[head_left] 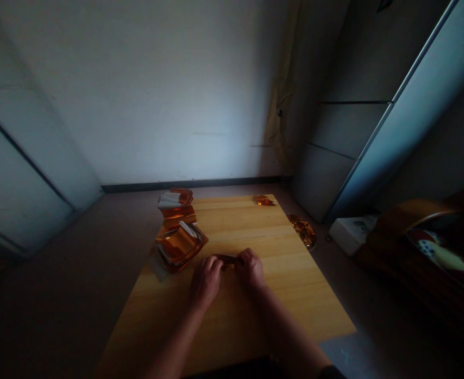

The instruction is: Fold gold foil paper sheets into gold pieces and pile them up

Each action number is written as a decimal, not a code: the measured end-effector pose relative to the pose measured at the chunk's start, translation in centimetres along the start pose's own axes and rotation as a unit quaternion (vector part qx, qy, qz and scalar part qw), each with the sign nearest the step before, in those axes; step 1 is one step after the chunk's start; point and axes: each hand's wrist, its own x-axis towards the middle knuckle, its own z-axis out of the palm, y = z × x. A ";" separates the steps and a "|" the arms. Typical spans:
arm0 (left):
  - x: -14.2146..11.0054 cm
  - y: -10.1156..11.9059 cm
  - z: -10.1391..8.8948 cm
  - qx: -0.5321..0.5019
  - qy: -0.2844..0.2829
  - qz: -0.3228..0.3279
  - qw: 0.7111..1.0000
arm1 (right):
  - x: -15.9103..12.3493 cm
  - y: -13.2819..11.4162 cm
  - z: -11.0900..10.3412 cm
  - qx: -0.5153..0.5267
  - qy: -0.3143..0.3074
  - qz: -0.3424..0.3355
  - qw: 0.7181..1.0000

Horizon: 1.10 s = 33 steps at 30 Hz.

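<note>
While both hands work low over the wooden tabletop [295, 295], L hand [206, 281] & R hand [250, 268] pinch a narrow copper foil strip [227, 260] betw. fingers & thumbs, center of frame, hands nearly touching. Best to keep pressure even & foil snug so it won't tear. Upper left of hands: folded copper foil stack [179, 246], white-backed foil pieces [172, 200] at table edge; foil scrap [264, 200] on far edge; crumpled gold foil [303, 230] on floor, right.
</note>
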 end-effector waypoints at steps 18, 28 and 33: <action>-0.4 -0.4 -0.1 -0.060 -0.009 0.013 0.998 | -0.2 0.4 0.3 0.036 0.002 0.004 0.999; -0.2 -0.9 0.6 -0.059 0.013 -0.002 0.998 | -0.2 0.2 -0.1 -0.025 -0.014 -0.016 0.999; -0.2 -1.0 0.4 -0.065 0.019 -0.011 0.998 | -0.4 0.5 0.2 -0.001 -0.014 -0.026 1.000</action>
